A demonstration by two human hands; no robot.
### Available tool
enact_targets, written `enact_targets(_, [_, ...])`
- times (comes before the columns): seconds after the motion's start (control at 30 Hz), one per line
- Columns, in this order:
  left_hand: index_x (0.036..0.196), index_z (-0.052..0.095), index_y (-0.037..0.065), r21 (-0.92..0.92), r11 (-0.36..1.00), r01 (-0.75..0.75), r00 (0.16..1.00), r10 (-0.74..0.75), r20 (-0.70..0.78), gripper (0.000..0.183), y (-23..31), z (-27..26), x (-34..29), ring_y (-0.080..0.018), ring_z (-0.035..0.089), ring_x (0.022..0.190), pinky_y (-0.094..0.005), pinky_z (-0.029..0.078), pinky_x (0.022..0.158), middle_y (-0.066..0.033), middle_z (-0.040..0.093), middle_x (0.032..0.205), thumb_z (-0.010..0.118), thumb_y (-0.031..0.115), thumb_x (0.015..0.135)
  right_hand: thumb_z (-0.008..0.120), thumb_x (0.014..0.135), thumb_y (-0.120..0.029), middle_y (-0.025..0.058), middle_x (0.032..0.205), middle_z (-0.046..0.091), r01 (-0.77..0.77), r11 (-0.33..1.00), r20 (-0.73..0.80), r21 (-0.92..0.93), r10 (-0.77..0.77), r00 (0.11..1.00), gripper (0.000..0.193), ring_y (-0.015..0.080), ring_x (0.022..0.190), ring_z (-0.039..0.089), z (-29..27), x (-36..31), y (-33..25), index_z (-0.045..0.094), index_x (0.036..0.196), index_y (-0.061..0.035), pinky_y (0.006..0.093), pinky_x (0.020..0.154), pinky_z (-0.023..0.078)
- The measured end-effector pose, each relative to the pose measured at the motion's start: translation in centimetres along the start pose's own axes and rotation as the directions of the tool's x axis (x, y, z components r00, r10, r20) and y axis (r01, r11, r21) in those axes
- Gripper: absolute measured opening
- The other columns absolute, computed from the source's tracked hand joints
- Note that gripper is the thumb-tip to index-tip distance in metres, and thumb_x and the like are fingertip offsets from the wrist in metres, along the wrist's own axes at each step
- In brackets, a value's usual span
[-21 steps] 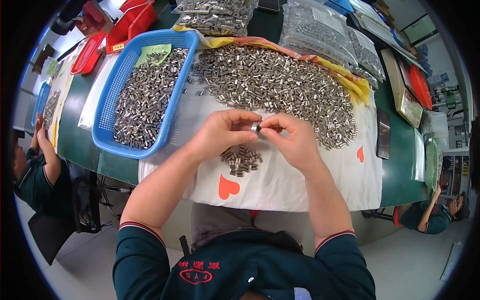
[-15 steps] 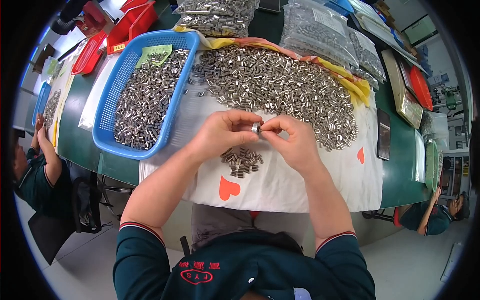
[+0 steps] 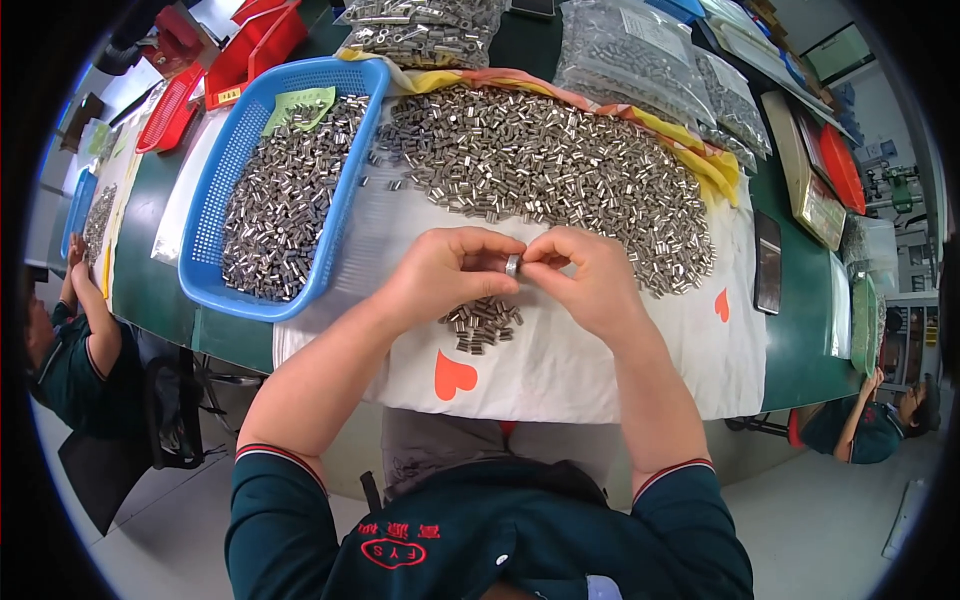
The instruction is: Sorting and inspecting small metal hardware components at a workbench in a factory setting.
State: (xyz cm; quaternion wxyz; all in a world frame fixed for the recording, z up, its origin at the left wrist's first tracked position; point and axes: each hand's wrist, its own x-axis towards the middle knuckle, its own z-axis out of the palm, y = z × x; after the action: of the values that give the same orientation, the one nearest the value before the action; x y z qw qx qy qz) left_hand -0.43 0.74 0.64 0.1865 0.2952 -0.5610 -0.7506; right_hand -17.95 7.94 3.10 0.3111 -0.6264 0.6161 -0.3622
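Note:
My left hand pinches a small shiny metal ring between thumb and fingertips. From the other side my right hand meets it, thumb and forefinger closed at the ring; whether they hold a further small piece is hidden. Under my left hand lies a small heap of short metal sleeves on the white cloth. Beyond both hands spreads a large pile of such sleeves. To the left, a blue perforated basket holds many more, with a green slip of paper on top.
Clear bags of metal parts stand behind the pile. A dark phone lies at right on the green table. Red trays are at far left. Another person works at left, one more at right.
The view has shifted very slightly. My fingertips have drawn closer together around the ring, which has turned a little; both hands stay in nearly the same place.

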Motion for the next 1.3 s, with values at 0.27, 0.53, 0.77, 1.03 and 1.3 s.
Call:
enact_targets(0.27, [0.104, 0.062, 0.004, 0.255, 0.967, -0.016, 0.995, -0.009, 0.098, 0.034, 0.2, -0.2, -0.3, -0.0050, 0.055, 0.075, -0.0209, 0.048, 0.069, -0.0004, 0.060, 0.083, 0.072, 0.005, 0.071, 0.063, 0.070, -0.010, 0.0074, 0.073, 0.056, -0.030, 0.867, -0.190, -0.497, -0.075, 0.979, 0.005, 0.0250, 0.074, 0.054, -0.6, 0.7, 2.2, 0.062, 0.074, -0.0067, 0.0363, 0.068, 0.044])
enact_targets(0.53, [0.104, 0.062, 0.003, 0.166, 0.986, -0.014, 0.997, 0.002, 0.073, 0.033, 0.1, -0.1, 0.0, -0.0053, 0.055, 0.076, -0.0206, 0.048, 0.070, -0.0003, 0.060, 0.084, 0.071, 0.004, 0.072, 0.062, 0.070, -0.011, 0.0077, 0.074, 0.057, -0.033, 0.806, -0.161, -0.590, -0.078, 0.984, 0.005, 0.0258, 0.076, 0.053, 0.0, 0.4, 2.2, 0.061, 0.071, -0.0058, 0.0369, 0.071, 0.043])
enact_targets(0.77, [0.108, 0.057, -0.001, -0.056, 0.997, -0.047, 0.999, 0.047, 0.008, 0.034, 0.0, -0.5, 0.2, -0.0068, 0.057, 0.080, -0.0199, 0.049, 0.072, -0.0027, 0.061, 0.089, 0.066, -0.001, 0.076, 0.061, 0.072, -0.006, 0.0073, 0.076, 0.061, -0.090, 0.992, -0.065, 0.093, 0.097, 0.993, 0.005, 0.0183, 0.071, 0.059, -0.4, 0.1, -0.7, 0.060, 0.075, -0.0023, 0.0285, 0.066, 0.047])
enact_targets(1.03, [0.108, 0.057, -0.001, -0.005, 0.998, -0.065, 0.998, 0.065, -0.002, 0.034, -0.2, -0.5, 0.2, -0.0061, 0.057, 0.078, -0.0196, 0.048, 0.070, -0.0018, 0.061, 0.087, 0.067, 0.002, 0.076, 0.062, 0.072, -0.005, 0.0068, 0.075, 0.061, 0.061, 0.998, -0.074, 0.008, -0.060, 0.995, 0.008, 0.0183, 0.068, 0.059, 0.7, -0.3, -0.6, 0.061, 0.079, -0.0027, 0.0281, 0.062, 0.047])
enact_targets(1.3, [0.105, 0.060, 0.001, 0.072, 0.997, 0.007, 0.999, -0.004, -0.043, 0.033, 0.4, -0.3, -0.1, -0.0047, 0.056, 0.076, -0.0189, 0.047, 0.068, -0.0003, 0.061, 0.084, 0.069, 0.005, 0.074, 0.063, 0.071, -0.007, 0.0073, 0.071, 0.060, 0.126, 0.989, -0.124, -0.080, -0.135, 0.983, 0.008, 0.0205, 0.066, 0.059, 0.6, -0.4, -0.3, 0.061, 0.078, -0.0031, 0.0302, 0.059, 0.046])
